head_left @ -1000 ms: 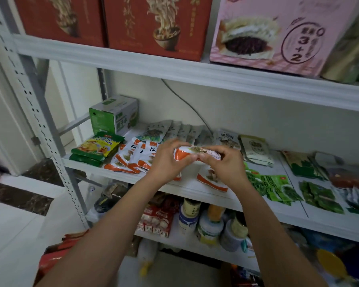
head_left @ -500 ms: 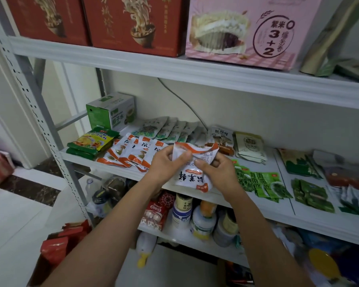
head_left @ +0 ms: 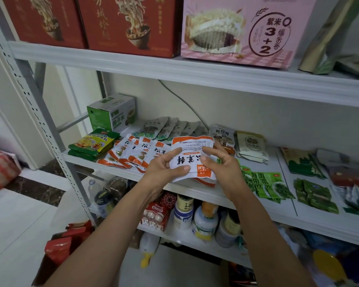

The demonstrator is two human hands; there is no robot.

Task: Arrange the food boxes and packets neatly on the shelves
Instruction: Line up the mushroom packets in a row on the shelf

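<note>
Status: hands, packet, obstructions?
Left hand and right hand both grip orange-white packet, held over middle shelf. Matching packets fanned to its left. Nothing in the way.

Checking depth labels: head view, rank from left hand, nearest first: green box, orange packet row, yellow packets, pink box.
1. Orange packet row: just left of the left hand, which holds a white packet.
2. Yellow packets: farther left, shelf front.
3. Green box: behind them, back left.
4. Pink box: upper shelf, to the right.

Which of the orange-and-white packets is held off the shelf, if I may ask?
The packet gripped between left hand and right hand; the other packets lie fanned on the middle shelf to its left.
</note>
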